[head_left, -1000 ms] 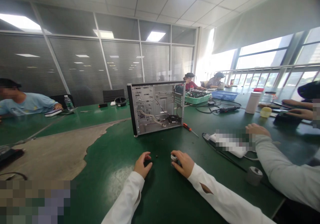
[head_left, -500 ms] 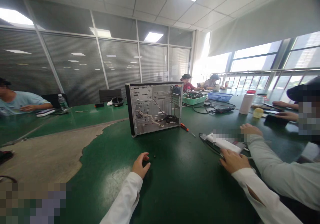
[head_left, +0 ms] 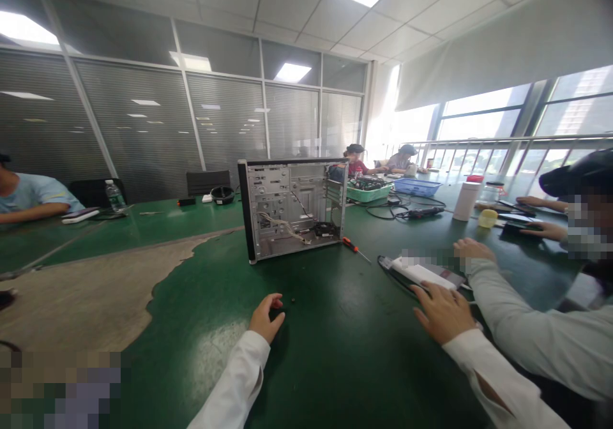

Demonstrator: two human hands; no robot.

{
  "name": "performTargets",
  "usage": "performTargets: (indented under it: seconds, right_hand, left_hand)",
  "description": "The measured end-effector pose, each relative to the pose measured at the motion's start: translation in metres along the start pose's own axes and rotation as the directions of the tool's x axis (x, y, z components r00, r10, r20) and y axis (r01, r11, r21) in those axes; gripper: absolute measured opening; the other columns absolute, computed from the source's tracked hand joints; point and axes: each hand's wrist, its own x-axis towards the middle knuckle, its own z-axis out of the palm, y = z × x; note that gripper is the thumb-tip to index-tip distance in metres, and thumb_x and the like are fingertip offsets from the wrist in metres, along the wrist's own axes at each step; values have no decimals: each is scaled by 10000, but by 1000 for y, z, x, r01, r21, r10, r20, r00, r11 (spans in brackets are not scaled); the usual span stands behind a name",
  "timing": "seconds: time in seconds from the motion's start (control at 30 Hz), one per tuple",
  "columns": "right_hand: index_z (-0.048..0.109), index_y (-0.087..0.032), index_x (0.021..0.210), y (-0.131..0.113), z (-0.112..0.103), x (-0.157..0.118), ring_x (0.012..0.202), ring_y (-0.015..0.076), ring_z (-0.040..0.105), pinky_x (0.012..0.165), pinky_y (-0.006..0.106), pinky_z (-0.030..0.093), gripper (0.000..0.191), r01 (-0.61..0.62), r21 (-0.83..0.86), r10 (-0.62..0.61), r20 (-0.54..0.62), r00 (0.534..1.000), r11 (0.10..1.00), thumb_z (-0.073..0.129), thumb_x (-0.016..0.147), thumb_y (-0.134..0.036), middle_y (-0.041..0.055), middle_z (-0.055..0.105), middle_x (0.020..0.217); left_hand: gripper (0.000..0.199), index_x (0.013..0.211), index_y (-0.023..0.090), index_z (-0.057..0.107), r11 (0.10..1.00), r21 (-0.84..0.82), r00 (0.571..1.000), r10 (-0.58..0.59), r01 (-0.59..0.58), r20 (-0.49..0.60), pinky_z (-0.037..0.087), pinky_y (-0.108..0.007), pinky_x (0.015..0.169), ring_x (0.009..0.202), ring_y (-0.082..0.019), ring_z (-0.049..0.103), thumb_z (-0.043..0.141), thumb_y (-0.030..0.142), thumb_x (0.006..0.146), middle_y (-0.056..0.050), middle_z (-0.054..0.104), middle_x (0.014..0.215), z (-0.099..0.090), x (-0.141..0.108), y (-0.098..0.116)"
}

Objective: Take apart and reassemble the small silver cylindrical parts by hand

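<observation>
Because the right grip [head_left: 445, 314] lies palm down, whatever is under it in the head view is hidden; its fingers look spread, but I cannot tell whether they close on something below. Its fingertips reach the near edge of a white block [head_left: 426, 276], touching or just short of it, and part of that block is masked by pixelation. Another pixelated patch makes the lower left corner unreadable. Both white sleeves are cut off at the bottom edge, and a person at the far left is cropped by the frame.

The left grip [head_left: 263, 318] is curved, thumb and fingers apart. Just beside its fingertips, on the right, lies a small dark piece [head_left: 293, 300], too tiny to identify. Beyond both hands an open computer case [head_left: 306, 202] stands upright, with an orange-handled screwdriver [head_left: 351, 246] by its lower right corner.

All of this rests on a green surface [head_left: 330, 352] with a bare greyish patch [head_left: 105, 288] at left. A co-worker's hand [head_left: 474, 250] is near the white block. Behind are blinds-filled glass partitions [head_left: 230, 119] and, at right, bright windows [head_left: 483, 122].
</observation>
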Motion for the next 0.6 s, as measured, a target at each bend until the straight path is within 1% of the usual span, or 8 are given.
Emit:
performTargets:
  seconds: [0.07,0.13,0.17,0.23,0.3,0.43,0.53,0.6]
  right_hand:
    - [433,-182,1126,-42,-9,-2,1053,260,389,873,424,270,416,195,145,-190,-48,981,970,403,716,-247,124,438,1147]
    - [354,-209,1190,-89,-13,-2,1066,233,382,871,369,306,481,358,307,-368,-28,929,881,418,715,-256,101,407,1185]
    - [314,-217,1214,-111,-13,-2,1074,223,377,867,344,321,524,423,374,-454,-6,891,825,435,706,-262,93,382,1209]
    - [252,-230,1245,-151,-10,3,1097,227,355,867,343,324,575,478,441,-538,13,843,759,440,702,-250,91,324,1257]
    - [230,-250,1253,-181,-4,11,1109,230,339,874,366,313,560,511,456,-567,-18,824,729,407,723,-212,88,297,1276]
    - [285,-273,1227,-217,12,32,1088,230,356,850,376,336,523,589,450,-611,-114,783,671,395,730,-156,84,330,1257]
    - [426,-256,1135,-230,27,43,1029,194,405,829,333,364,405,655,459,-650,-198,734,600,379,750,-137,62,442,1166]
    - [509,-221,1042,-234,34,45,972,166,436,809,291,383,324,690,466,-658,-263,706,554,358,771,-129,53,513,1071]
  left_hand:
    - [332,942,160,509,1000,-7,1000,0,0,-1,423,-327,749,795,-171,558,508,173,611,-48,599,820,0,0,0]
    - [333,940,164,512,1000,-15,1000,0,0,-6,424,-328,748,793,-172,559,511,175,607,-45,600,815,0,0,-1]
    - [334,938,165,512,1000,-18,1000,-1,1,-9,424,-328,746,792,-172,559,513,174,604,-44,600,814,0,-1,-2]
    - [339,940,165,512,1000,-25,1000,-7,7,-17,425,-328,740,795,-172,560,514,171,601,-46,602,819,0,-1,-3]
    - [342,940,161,511,999,-36,999,-18,16,-33,426,-327,730,799,-175,562,512,168,598,-51,603,828,1,0,-5]
    - [326,914,166,522,995,-87,996,-54,48,-68,434,-315,696,795,-176,567,514,157,588,-50,606,829,2,2,-10]
    - [309,899,163,524,990,-121,993,-80,68,-93,440,-299,678,788,-170,568,508,155,590,-52,601,829,2,4,-16]
    - [302,895,152,524,987,-138,989,-94,78,-112,443,-293,670,780,-169,569,501,157,594,-59,599,828,3,5,-20]
